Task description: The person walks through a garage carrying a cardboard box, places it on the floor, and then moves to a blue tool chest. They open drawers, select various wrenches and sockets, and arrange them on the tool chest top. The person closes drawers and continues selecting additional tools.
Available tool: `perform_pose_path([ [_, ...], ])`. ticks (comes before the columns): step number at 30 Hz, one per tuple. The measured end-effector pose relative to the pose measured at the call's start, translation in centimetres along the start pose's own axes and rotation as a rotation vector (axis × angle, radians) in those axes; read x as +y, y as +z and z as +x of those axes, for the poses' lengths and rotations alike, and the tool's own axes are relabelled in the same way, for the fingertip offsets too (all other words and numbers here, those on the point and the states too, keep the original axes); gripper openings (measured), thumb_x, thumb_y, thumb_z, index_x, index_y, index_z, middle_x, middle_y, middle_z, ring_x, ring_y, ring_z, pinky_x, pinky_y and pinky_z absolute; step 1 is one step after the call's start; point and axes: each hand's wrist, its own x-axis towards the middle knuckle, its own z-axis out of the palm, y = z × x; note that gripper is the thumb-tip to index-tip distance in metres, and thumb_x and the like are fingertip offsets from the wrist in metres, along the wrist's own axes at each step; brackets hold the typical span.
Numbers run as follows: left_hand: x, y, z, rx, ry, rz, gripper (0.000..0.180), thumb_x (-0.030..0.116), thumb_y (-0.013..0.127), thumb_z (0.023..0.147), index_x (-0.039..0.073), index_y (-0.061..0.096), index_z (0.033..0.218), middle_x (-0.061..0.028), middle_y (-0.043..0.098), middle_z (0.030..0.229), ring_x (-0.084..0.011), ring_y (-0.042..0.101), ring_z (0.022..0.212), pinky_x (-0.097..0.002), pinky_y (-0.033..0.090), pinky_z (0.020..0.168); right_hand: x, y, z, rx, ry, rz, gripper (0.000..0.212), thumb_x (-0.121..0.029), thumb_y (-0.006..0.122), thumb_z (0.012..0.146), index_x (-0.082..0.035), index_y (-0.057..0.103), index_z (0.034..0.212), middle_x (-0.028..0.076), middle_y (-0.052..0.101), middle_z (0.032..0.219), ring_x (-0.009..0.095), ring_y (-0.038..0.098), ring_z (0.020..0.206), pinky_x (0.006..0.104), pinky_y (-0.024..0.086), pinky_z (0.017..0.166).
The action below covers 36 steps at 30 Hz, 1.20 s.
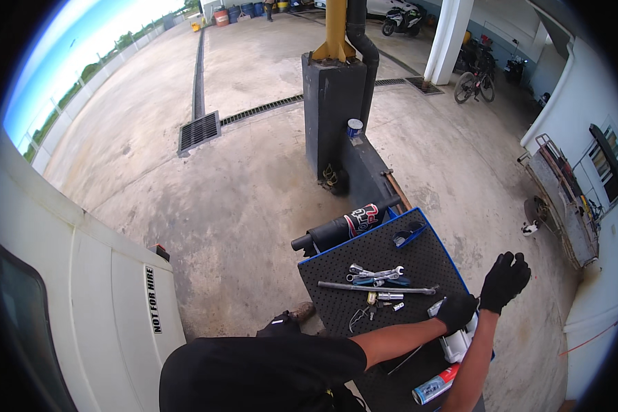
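My left hand (456, 312), in a black glove, reaches across a black perforated tool tray (336, 302) with a blue rim. Its fingers are curled over the top of a white container (454, 345) at the tray's right edge. My right hand (505, 278), also gloved, hangs in the air just right of the tray, fingers spread and holding nothing. On the tray lie wrenches (378, 274), a long metal bar (374, 287), small sockets (386, 297) and a blue-handled tool (406, 237).
A black cylinder (342, 230) lies behind the tray. A spray can (434, 387) sits near the lower edge. A white vehicle (82, 288) fills the left. A dark pillar base (331, 110), drain grate (199, 130), bicycle (475, 84) and cart (563, 199) stand on the concrete floor.
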Motion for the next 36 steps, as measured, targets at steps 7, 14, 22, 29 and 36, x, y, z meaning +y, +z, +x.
perform_pose_path([
  [7,-0.3,-0.3,-0.9,0.032,-0.027,-0.096,0.019,0.018,0.064,0.096,0.003,0.076,0.097,-0.022,0.075,0.097,-0.0399,0.074,0.094,-0.0511,0.058,0.086,0.9,10.6,-7.1,-0.368,0.212,0.32,0.03,-0.032,0.066,0.105,-0.012,0.062,0.126,0.015,0.062,0.119,0.037,0.065,0.112,0.052,0.056,0.092],
  [14,-0.8,0.0,-0.1,-0.089,-0.023,0.067,0.018,0.017,0.061,0.098,0.003,0.073,0.1,-0.0196,0.074,0.095,-0.0411,0.073,0.091,-0.051,0.057,0.084,5.4,11.8,-10.8,-1.06,1.019,0.992,0.052,-0.045,0.064,0.106,0.002,0.072,0.125,0.014,0.068,0.088,0.03,0.066,0.085,0.0444,0.053,0.084],
  [22,-1.3,0.0,-1.1,-0.112,0.034,0.044,0.022,0.02,0.057,0.104,0.003,0.071,0.108,-0.0202,0.073,0.097,-0.0402,0.073,0.092,-0.0516,0.057,0.081,5.4,7.7,-12.7,-0.921,0.863,1.354,0.052,-0.052,0.064,0.107,-0.007,0.071,0.083,0.001,0.06,0.066,0.013,0.055,0.058,0.0325,0.042,0.057],
  [29,-0.5,-2.7,-2.3,-0.109,-0.036,-0.171,0.025,0.022,0.057,0.104,0.002,0.07,0.111,-0.0224,0.072,0.105,-0.0427,0.071,0.1,-0.0533,0.056,0.088,4.8,5.9,-12.4,-0.897,0.817,1.303,0.05,-0.05,0.065,0.107,-0.006,0.072,0.086,0.001,0.06,0.066,0.012,0.051,0.056,0.0317,0.039,0.055],
  [36,-0.3,-5.3,-2.2,-0.256,-0.006,-0.182,0.035,0.032,0.053,0.109,0.002,0.069,0.12,-0.0256,0.073,0.112,-0.0453,0.071,0.105,-0.0545,0.056,0.092,3.5,5.2,-12.4,-0.883,0.711,1.205,0.045,-0.046,0.067,0.106,-0.004,0.072,0.09,0.001,0.06,0.07,0.013,0.052,0.064,0.0342,0.042,0.062],
])
